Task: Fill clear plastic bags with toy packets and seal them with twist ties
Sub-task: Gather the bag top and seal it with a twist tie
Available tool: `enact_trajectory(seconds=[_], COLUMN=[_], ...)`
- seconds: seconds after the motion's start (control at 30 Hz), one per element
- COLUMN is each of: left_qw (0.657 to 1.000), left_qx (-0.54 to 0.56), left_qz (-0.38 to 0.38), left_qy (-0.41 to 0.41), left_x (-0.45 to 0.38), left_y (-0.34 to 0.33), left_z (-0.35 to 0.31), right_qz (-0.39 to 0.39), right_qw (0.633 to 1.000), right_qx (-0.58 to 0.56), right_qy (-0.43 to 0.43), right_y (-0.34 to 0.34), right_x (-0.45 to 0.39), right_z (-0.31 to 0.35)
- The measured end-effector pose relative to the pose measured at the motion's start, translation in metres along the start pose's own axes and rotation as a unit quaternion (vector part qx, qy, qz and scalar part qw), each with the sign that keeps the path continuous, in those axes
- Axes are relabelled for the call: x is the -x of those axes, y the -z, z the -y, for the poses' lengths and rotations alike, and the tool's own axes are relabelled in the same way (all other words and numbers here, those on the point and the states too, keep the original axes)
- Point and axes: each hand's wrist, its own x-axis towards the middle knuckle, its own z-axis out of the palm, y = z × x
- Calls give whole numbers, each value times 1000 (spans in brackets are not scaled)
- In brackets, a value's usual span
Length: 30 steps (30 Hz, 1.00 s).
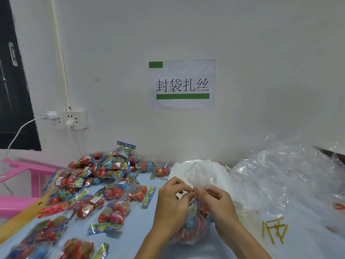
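A clear plastic bag point(195, 224) stuffed with red and blue toy packets stands on the blue table, low in the middle of the view. Its gathered neck point(202, 176) rises between my hands. My left hand point(172, 200) and my right hand point(217, 204) both pinch the neck, fingertips meeting at a thin gold twist tie point(195, 189). Loose toy packets point(104, 176) lie heaped and scattered to the left. Several gold twist ties point(274, 230) lie on the table at the right.
A pile of empty clear bags point(291, 176) covers the right side of the table point(138, 228). A pink plastic rack point(22, 176) stands at the left edge. The white wall behind carries a paper sign point(182, 84) and a socket strip point(67, 119).
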Motion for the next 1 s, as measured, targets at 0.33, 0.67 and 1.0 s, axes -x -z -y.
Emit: enact_trajectory(seconds=[0.33,0.67,1.0], left_qw=[958,951,963], left_qx=[121,122,118], left_qz=[66,90,67], left_qy=[252,270,234], left_x=[-6,-7,-3], left_y=[7,9,3], left_z=[-4,-8,-6], right_qz=[33,78,-19], right_qw=[998,989,999], right_qx=[44,87,32], right_qy=[40,89,25], right_y=[-3,-3,-1], right_x=[6,10,2], right_z=[2,7,1])
